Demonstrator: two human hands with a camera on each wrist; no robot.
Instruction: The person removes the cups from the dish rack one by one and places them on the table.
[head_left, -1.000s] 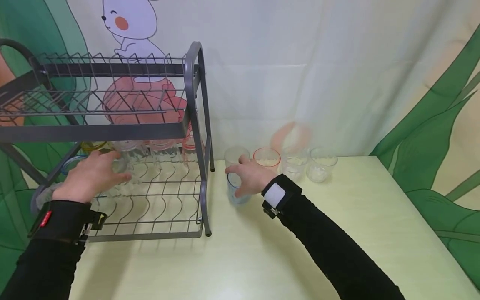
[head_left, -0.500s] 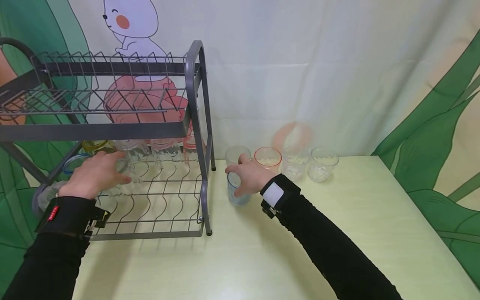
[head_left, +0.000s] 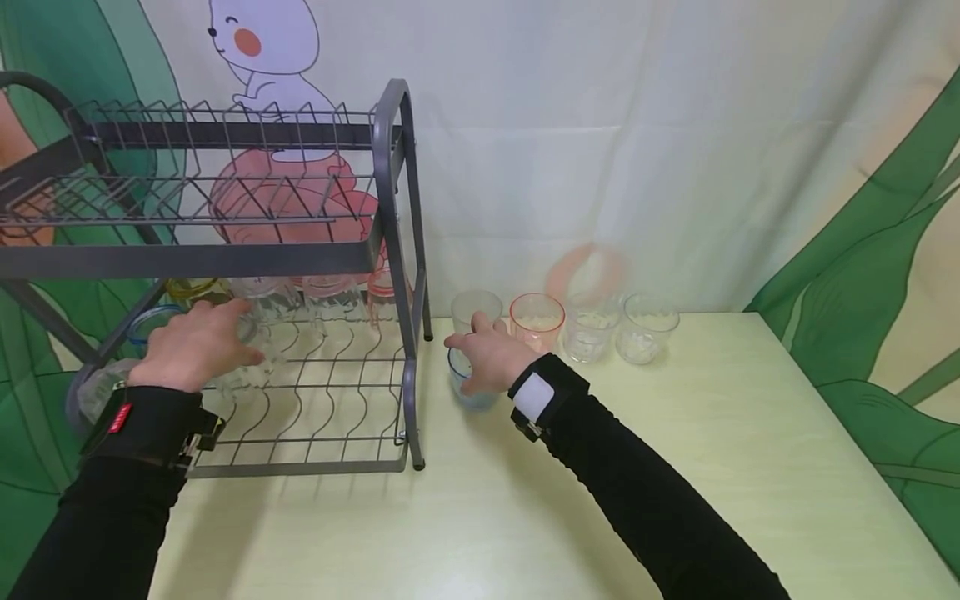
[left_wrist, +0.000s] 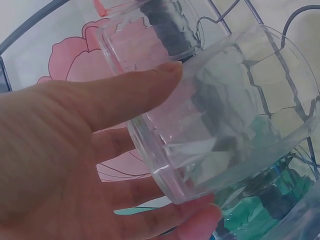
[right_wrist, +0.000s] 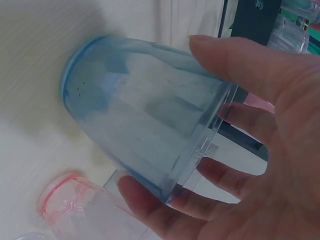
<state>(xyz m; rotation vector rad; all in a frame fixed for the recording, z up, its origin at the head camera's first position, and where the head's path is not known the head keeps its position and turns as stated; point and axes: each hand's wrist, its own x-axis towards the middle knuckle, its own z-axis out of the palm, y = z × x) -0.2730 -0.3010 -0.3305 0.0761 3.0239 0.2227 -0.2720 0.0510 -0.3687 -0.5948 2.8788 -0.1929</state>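
My left hand [head_left: 193,346] reaches into the rack's lower tier and grips a clear glass [left_wrist: 225,115]. In the left wrist view its thumb lies on the near end of the glass, the fingers on the opposite side. Right of the rack, my right hand [head_left: 495,358] holds a blue-tinted glass [right_wrist: 140,110] near its rim. The right wrist view has the thumb along one side and the fingers round the other; the glass's thick blue base is close to the table. Beside it stands a pink glass with a red rim [head_left: 537,321].
The dark two-tier dish rack [head_left: 300,257] fills the left side, with its upper tier over my left hand. Several other glasses stand along the lower tier's back, including a yellow-rimmed glass [head_left: 195,288]. Clear glasses [head_left: 647,333] line the table's back edge before a printed curtain [head_left: 712,167].
My right hand and the blue glass have shifted slightly left. My left wrist has moved a little right, its fingers staying at the clear glass.
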